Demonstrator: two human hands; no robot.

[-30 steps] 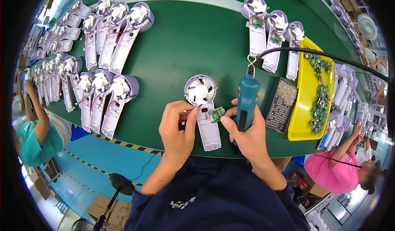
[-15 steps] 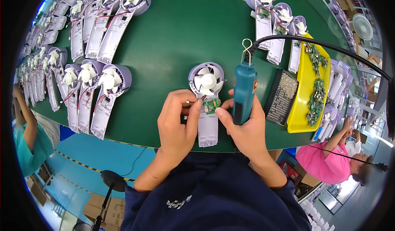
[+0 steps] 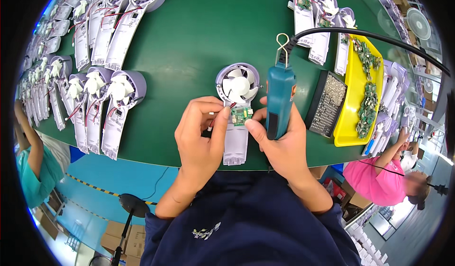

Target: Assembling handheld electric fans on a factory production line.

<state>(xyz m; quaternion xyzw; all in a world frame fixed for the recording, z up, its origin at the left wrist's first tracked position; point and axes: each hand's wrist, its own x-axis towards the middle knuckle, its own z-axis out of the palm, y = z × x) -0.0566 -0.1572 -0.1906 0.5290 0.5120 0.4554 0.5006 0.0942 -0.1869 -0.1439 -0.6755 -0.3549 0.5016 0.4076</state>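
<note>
In front of me a lilac handheld-fan half-shell lies on the green table, its round head with white fan blades pointing away. Over the upper handle sits a small green circuit board. My left hand is closed at the board's left edge, thumb against it; thin wires with small white plugs show by its fingers. In my right hand a teal electric screwdriver is gripped upright, hook end up, while the thumb touches the board's lower right corner. The screwdriver's tip is hidden.
Right of my hands are a black screw tray and a yellow tray holding circuit boards. Fan shells with boards lie beyond; several rows of shells fill the left. A black cable arches rightward. Co-workers sit at both sides.
The board now lies flatter and more squarely over the handle, slightly left of before. Both hands have stayed around it, the screwdriver still in the right. The whole view has shifted slightly.
</note>
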